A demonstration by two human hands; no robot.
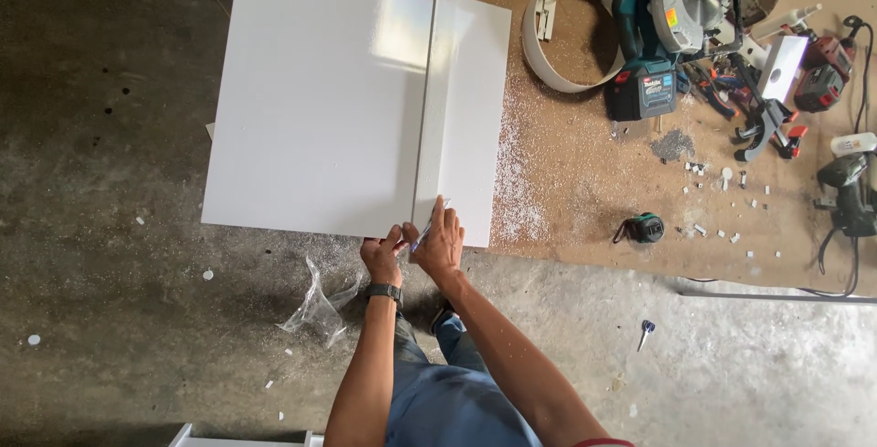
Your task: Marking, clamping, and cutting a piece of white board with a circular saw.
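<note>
A large white panel (pixel 320 100) lies flat, partly on a brown board (pixel 594 173) and partly over the concrete floor. A long narrow white strip (pixel 437 91) lies lengthwise on top of the panel. My left hand (pixel 382 260), with a dark watch on its wrist, grips the near edge of the panel at the strip's end. My right hand (pixel 440 239) presses on the near end of the strip and holds a small pen-like tool (pixel 426 231) against it.
White sawdust (pixel 516 164) lies beside the panel. A teal circular saw (pixel 671 22), a coil of white edge banding (pixel 559 31), clamps (pixel 763 123), a drill (pixel 827 68), a tape measure (pixel 647 227) and small white bits sit on the board. Crumpled clear plastic (pixel 320 305) and scissors (pixel 645 333) lie on the floor.
</note>
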